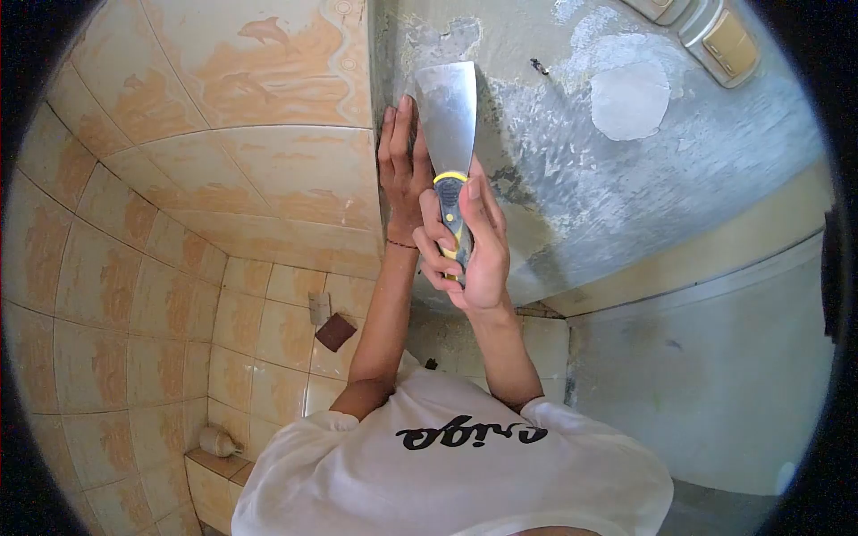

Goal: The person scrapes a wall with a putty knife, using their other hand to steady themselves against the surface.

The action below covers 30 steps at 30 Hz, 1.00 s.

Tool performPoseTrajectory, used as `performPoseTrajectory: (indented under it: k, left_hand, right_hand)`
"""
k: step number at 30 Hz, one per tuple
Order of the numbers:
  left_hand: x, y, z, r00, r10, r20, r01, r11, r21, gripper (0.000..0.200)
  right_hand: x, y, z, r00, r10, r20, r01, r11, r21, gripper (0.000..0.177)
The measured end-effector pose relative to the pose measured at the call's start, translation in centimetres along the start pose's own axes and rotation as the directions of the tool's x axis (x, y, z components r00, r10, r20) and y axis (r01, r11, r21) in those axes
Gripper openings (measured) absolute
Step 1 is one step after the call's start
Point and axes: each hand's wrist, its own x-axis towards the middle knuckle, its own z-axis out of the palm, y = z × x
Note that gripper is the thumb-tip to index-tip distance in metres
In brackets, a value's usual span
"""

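Observation:
A putty knife (449, 116) with a wide metal blade and a black-and-yellow handle points upward in front of the wall. My right hand (483, 247) is wrapped round its handle, the thumb lying along the upper part. To the left, my left hand (407, 175) rests with its fingers stretched out on the grey plastered wall (527, 192), close by the edge of the tiles. The blade overlaps part of its fingers in this view. A thin cord circles the left wrist. Rough, patchy plaster and a pale round patch (630, 100) show right of the blade.
Patterned orange tiles (286, 179) cover the wall on the left. On the floor lie a dark red-brown square piece (336, 332) and a small grey flat piece (319, 308). A switch plate (722, 40) sits at upper right, near a small dark stub (539, 67) in the wall.

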Motion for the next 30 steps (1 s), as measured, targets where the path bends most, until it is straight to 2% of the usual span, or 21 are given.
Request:
performPoseTrajectory:
  k: [6,8,9,11,18,20,24,30]
  left_hand:
    - [-0.3,0.0,-0.8,0.994,-0.060,0.093,0.063,0.998,-0.031,0.034]
    - [0.6,0.8,-2.0,0.968,-0.134,0.213,0.158,0.982,-0.099,0.032]
    - [0.0,-0.1,-1.2,0.968,-0.134,0.212,0.158,0.982,-0.099,0.032]
    - [-1.2,-2.3,0.7,0.996,0.080,0.029,-0.073,0.979,-0.191,0.035]
    - [-1.7,-1.6,0.4,0.997,0.036,0.063,-0.030,0.994,-0.107,0.037]
    - [-0.5,-0.8,-0.9,0.987,-0.009,0.163,0.036,0.986,-0.161,0.038]
    - [-0.9,-0.8,-1.3,0.986,-0.018,0.163,0.042,0.988,-0.148,0.038]
    - [-0.9,-1.1,-0.9,0.988,-0.009,0.151,0.032,0.988,-0.152,0.040]
  right_hand:
    - [-0.1,0.6,0.6,0.999,0.026,-0.038,-0.023,0.997,0.076,0.053]
    - [0.2,0.7,0.8,0.999,0.020,-0.031,-0.017,0.995,0.097,0.053]
    - [0.2,0.6,0.8,0.999,0.017,-0.027,-0.013,0.993,0.116,0.053]
    - [0.1,0.6,0.8,0.999,0.027,-0.033,-0.023,0.993,0.115,0.053]
    - [0.2,0.4,1.8,0.998,0.010,-0.067,-0.005,0.997,0.075,0.053]
    - [0.2,0.7,1.7,0.998,-0.004,-0.059,0.009,0.997,0.077,0.052]
    - [0.4,0.4,3.9,0.994,-0.032,-0.101,0.041,0.996,0.081,0.052]
    - [-0.1,1.9,2.7,0.992,-0.002,-0.125,0.010,0.998,0.070,0.049]
